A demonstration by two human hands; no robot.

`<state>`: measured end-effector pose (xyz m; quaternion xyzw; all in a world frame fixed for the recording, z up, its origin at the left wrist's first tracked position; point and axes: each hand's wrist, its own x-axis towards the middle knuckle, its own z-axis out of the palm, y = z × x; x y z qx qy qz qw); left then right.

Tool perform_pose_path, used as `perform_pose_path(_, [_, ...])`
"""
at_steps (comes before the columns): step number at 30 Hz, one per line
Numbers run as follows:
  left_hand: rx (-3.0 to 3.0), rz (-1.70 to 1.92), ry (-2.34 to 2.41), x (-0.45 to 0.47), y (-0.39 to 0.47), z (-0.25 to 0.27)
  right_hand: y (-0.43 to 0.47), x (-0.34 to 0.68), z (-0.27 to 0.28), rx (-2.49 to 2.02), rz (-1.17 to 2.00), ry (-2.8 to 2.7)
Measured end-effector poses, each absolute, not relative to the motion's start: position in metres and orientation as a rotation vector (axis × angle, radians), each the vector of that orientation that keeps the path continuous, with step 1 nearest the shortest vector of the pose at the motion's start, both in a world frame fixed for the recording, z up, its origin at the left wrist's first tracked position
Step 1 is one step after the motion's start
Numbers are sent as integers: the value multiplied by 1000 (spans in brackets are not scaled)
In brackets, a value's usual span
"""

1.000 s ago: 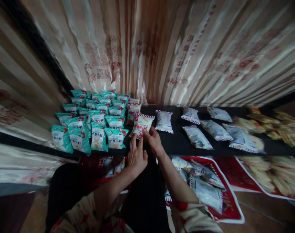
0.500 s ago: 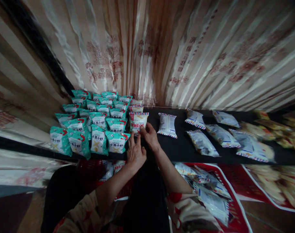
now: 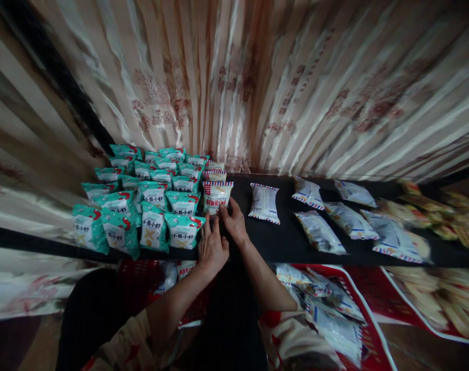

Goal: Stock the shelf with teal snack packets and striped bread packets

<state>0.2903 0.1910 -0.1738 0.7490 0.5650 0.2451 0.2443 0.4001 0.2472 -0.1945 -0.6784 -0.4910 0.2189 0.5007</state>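
A white snack bag (image 3: pixel 216 198) with red lettering and a striped top edge stands upright on the black shelf, at the front of a short row of like bags (image 3: pixel 214 174). My right hand (image 3: pixel 234 222) grips its lower right edge with thumb and fingers. My left hand (image 3: pixel 213 247) is just below, fingers stretched toward the bag's bottom edge, the thumb apart; the fingertips seem to touch it. To the left, several teal snack bags (image 3: pixel 184 232) stand in rows. A bag lying face down (image 3: pixel 264 203) is to the right of my right hand.
Further right on the black shelf (image 3: pixel 280 239) lie several white bags (image 3: pixel 319 232) and blurred yellowish packets (image 3: pixel 450 216). Below the shelf's front edge, a red basket (image 3: pixel 373 330) holds more bags, with another basket of packets (image 3: pixel 431 293) beside it. A printed curtain (image 3: pixel 238 93) hangs behind.
The view has shifted slightly, so the shelf appears a little lower and further left. Both hands stay at the same snack bag, which remains standing at the front of its row.
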Motion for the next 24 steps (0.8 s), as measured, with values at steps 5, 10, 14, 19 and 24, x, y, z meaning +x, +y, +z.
perform_pose_path(5, [2084, 748, 1489, 287, 188, -178, 234, 393, -197, -1593, 544, -1045])
perform_pose_path(10, [2136, 847, 1360, 274, 167, -183, 195, 372, -192, -1582, 501, -830])
perform_pose_path(14, [2175, 858, 1199, 248, 131, -199, 148, 344, -190, -1482, 477, -772])
perform_pose_path(19, [2033, 590, 1208, 199, 94, -229, 96, 302, -209, -1519, 637, -757])
perform_pose_path(24, [1544, 146, 1487, 152, 99, -265, 80, 265, -254, -1788, 950, -894])
